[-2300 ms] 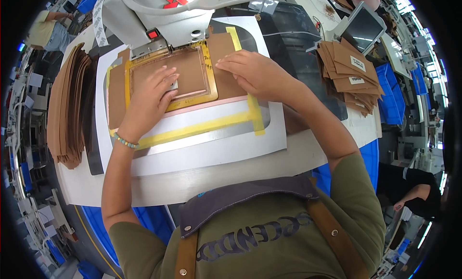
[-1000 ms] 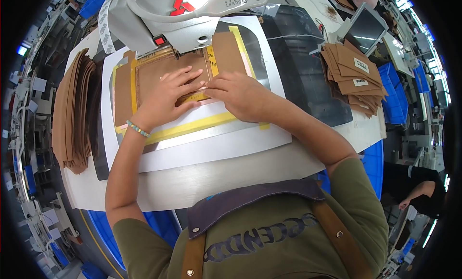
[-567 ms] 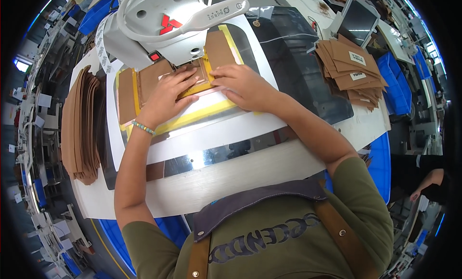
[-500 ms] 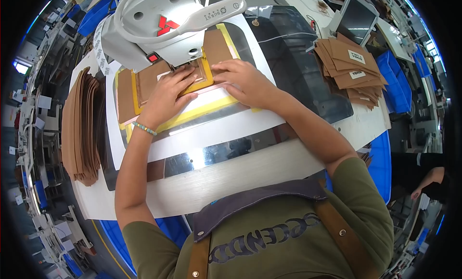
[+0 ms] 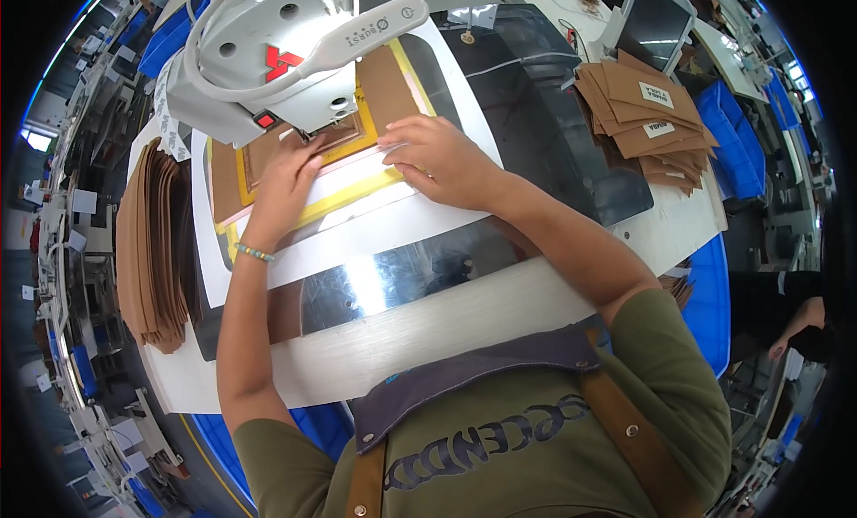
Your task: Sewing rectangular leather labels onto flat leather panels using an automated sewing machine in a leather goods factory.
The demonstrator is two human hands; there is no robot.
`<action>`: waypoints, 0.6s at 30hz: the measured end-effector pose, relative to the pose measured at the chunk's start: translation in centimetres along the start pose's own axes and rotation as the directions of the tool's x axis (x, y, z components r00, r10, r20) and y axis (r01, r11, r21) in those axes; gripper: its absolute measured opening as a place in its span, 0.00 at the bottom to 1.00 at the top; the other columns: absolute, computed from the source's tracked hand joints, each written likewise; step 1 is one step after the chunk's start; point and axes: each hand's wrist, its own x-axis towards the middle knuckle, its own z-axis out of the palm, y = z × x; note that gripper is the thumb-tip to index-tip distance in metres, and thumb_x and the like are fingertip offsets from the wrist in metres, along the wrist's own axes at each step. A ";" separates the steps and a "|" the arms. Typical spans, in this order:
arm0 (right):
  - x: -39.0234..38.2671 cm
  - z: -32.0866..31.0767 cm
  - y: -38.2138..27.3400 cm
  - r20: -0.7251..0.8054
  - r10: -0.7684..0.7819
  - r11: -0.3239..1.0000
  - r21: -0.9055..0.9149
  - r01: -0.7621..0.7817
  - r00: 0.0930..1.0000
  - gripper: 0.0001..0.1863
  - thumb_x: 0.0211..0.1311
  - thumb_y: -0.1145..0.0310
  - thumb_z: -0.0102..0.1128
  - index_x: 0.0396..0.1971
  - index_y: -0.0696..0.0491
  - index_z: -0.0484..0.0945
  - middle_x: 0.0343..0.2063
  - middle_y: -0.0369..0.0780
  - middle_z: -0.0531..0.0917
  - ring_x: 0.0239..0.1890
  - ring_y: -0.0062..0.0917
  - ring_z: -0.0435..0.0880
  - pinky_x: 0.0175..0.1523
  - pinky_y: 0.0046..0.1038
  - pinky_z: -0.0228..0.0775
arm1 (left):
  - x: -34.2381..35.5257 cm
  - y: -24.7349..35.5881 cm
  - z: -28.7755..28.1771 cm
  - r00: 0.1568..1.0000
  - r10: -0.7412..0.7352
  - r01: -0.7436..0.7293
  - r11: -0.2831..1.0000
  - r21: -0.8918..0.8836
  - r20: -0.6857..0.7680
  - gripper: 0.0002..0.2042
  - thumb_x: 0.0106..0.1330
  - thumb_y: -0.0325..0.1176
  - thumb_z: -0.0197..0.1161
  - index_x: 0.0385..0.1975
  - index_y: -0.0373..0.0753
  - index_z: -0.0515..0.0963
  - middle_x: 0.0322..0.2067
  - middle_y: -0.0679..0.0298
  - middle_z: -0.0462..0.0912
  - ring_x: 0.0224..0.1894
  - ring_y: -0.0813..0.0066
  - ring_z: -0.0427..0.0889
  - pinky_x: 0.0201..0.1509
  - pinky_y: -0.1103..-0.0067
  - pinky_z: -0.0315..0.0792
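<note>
From the picture's centre, a stack of brown panels [image 5: 150, 259] stands at nine o'clock, not under the machine. The left hand [image 5: 287, 180], at ten o'clock, lies palm down with its thumb apart; its fingertips are partly hidden, but it shows no grip. Above it, at eleven o'clock, the grey machine head [image 5: 277, 54] covers part of the yellow frame [image 5: 346, 150] and the brown panel [image 5: 386, 87] beneath it. That panel is in place on the white sheet [image 5: 384, 237], so the work looks underway; how much stitching is done or left, I cannot tell. The right hand [image 5: 446, 165], at twelve o'clock, is loosely open, fingertips just beside the frame's near corner, holding nothing visible. More brown pieces [image 5: 647, 103] with white labels lie at two o'clock.

Against the earliest frame, the left hand is nearer the machine's foot; the frame has slid farther under the head, its near bar now close to that foot; and the shiny dark plate [image 5: 411, 272] shows below the sheet, toward six o'clock, where the sheet covered it.
</note>
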 end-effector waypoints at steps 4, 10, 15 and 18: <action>0.2 0.4 -0.4 -0.002 -0.016 1.000 0.022 0.016 1.000 0.09 0.66 0.73 0.67 0.43 0.56 0.91 0.52 0.41 0.90 0.65 0.36 0.80 0.68 0.40 0.70 | -1.6 -4.8 -2.4 0.978 0.108 -0.093 0.991 0.092 -0.177 0.19 0.79 0.30 0.57 0.65 0.33 0.79 0.66 0.50 0.79 0.68 0.47 0.76 0.75 0.64 0.67; 0.4 0.1 -1.1 0.157 -0.062 0.997 0.046 0.056 0.986 0.09 0.68 0.72 0.67 0.44 0.54 0.91 0.55 0.39 0.87 0.68 0.36 0.77 0.73 0.40 0.67 | -5.6 -12.3 -5.7 0.949 -0.180 0.274 0.875 0.399 -0.257 0.21 0.82 0.32 0.53 0.69 0.29 0.75 0.73 0.50 0.74 0.76 0.49 0.69 0.82 0.62 0.60; -0.1 -0.6 -1.5 0.123 -0.065 0.998 -0.005 0.066 0.990 0.08 0.71 0.70 0.67 0.44 0.55 0.91 0.51 0.41 0.90 0.64 0.35 0.82 0.70 0.38 0.69 | -6.3 -13.1 -5.0 0.955 -0.171 0.252 0.898 0.360 -0.242 0.23 0.83 0.34 0.53 0.71 0.29 0.74 0.76 0.50 0.71 0.78 0.50 0.67 0.83 0.63 0.59; 0.7 -2.8 -1.9 0.131 0.035 0.953 0.295 -0.073 0.991 0.10 0.73 0.70 0.65 0.46 0.55 0.90 0.51 0.41 0.90 0.63 0.35 0.83 0.70 0.38 0.71 | -6.4 -13.3 -5.4 0.959 -0.158 0.239 0.898 0.370 -0.235 0.23 0.82 0.35 0.53 0.71 0.29 0.74 0.76 0.50 0.71 0.78 0.50 0.67 0.83 0.63 0.60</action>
